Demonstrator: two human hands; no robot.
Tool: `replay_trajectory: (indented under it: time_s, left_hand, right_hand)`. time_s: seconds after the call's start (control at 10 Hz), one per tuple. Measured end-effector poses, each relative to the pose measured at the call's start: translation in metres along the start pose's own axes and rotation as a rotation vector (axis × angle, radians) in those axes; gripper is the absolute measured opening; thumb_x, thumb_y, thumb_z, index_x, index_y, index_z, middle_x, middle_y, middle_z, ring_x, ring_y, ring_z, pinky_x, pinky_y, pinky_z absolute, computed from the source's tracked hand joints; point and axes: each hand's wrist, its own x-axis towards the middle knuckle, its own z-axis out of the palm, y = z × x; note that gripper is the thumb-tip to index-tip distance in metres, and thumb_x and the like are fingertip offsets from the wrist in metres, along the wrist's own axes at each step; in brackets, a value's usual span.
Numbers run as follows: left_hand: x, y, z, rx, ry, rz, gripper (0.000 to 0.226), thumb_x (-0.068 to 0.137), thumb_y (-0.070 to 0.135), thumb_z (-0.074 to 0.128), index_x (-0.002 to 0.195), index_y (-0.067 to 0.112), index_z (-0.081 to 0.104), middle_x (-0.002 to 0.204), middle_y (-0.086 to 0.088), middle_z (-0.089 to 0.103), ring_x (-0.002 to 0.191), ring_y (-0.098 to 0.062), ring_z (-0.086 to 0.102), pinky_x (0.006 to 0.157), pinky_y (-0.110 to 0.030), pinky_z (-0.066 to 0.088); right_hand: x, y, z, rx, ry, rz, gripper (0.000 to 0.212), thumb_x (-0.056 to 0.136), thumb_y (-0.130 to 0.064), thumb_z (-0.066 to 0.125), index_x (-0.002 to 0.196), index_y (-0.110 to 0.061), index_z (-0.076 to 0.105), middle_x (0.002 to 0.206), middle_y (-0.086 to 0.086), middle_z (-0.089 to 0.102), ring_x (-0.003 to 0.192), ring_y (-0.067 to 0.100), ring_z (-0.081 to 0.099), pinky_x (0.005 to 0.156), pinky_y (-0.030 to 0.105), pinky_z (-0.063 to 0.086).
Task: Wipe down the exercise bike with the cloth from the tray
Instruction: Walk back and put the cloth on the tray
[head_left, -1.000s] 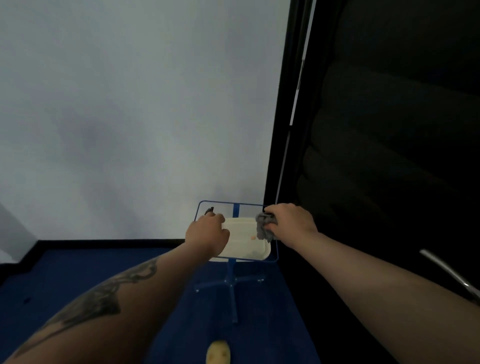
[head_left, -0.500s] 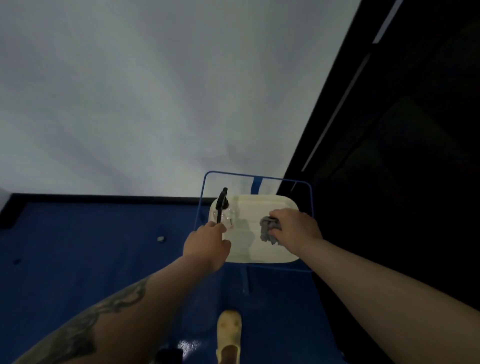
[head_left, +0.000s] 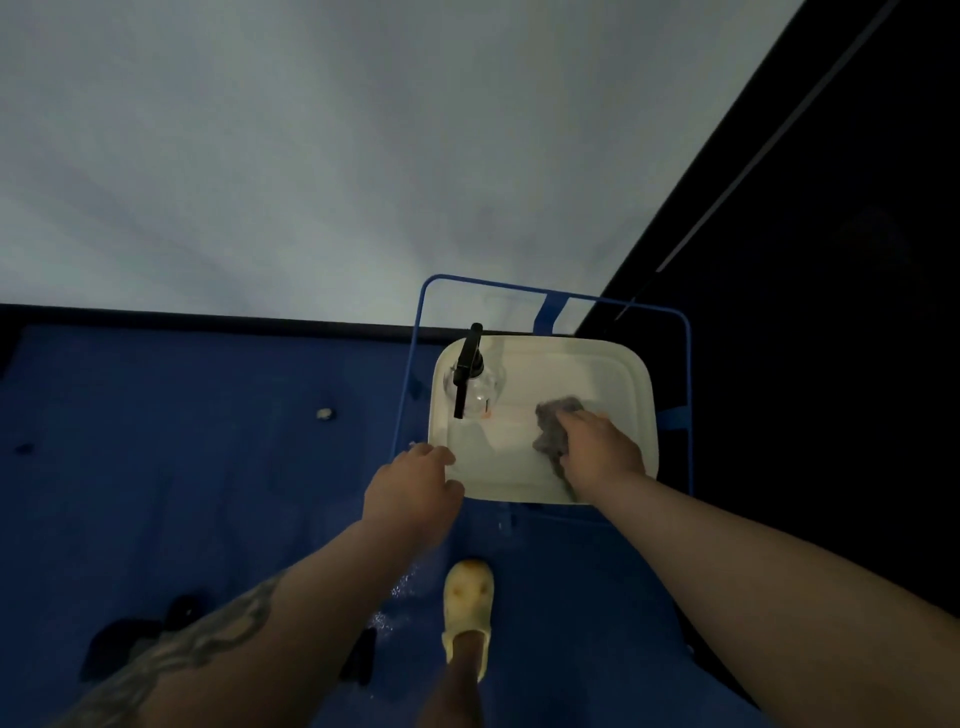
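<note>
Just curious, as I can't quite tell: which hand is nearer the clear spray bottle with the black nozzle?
Left. The left hand sits at the white tray's near-left corner, below the spray bottle; the right hand grips the grey cloth further right.

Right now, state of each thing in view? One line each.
cloth: crumpled, lying in the tray, gripped by the right hand
right hand: closed on the cloth
left hand: at the tray's near left corner, holding nothing
tray: flat on the blue stand
spray bottle: upright in the tray's far left corner, untouched
blue stand: upright on the floor
</note>
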Motion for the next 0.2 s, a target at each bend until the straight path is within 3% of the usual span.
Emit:
replay_trajectory:
  time_s: [0.1, 0.2]
  left_hand:
    - [-0.004, 0.003, -0.008, 0.014, 0.012, -0.01, 0.041, 0.09, 0.029, 0.046, 0.131, 0.023, 0.05, 0.136, 0.001, 0.049, 0.115, -0.022, 0.051, 0.09, -0.035, 0.041]
    - [-0.014, 0.016, -0.024, 0.025, 0.056, 0.002, 0.042, 0.09, 0.029, 0.045, 0.132, 0.024, 0.049, 0.136, 0.001, 0.049, 0.114, -0.023, 0.052, 0.089, -0.035, 0.043]
  right_hand:
    - [-0.01, -0.003, -0.004, 0.036, 0.004, 0.024, 0.04, 0.095, -0.015, 0.043, 0.135, -0.016, 0.043, 0.139, 0.007, 0.045, 0.122, 0.025, 0.044, 0.093, 0.037, 0.046]
    - [-0.027, -0.006, -0.024, 0.112, 0.08, -0.031, 0.039, 0.095, -0.017, 0.046, 0.133, -0.018, 0.048, 0.137, 0.004, 0.048, 0.119, 0.022, 0.048, 0.085, 0.023, 0.04]
